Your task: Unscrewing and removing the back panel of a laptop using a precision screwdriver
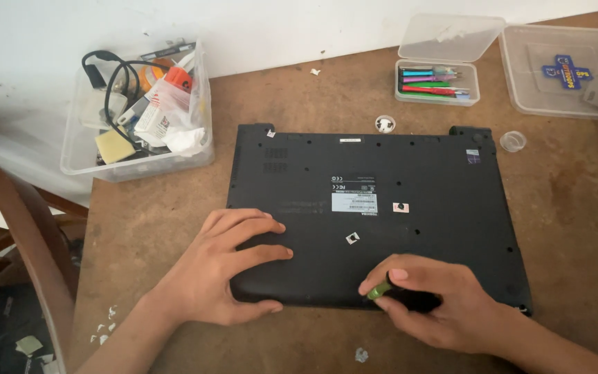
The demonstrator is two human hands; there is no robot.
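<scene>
Your left hand (226,266) presses flat on the laptop (382,208) near the table's (576,228) front edge; your right hand (430,308) grips a screwdriver (382,289).

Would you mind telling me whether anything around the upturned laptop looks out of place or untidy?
Small white paper scraps lie on the underside of the black laptop, with more by the table's near edge and on the floor. The left hand presses the laptop's corner; the right hand grips a green-tipped black tool at its front edge.
</scene>
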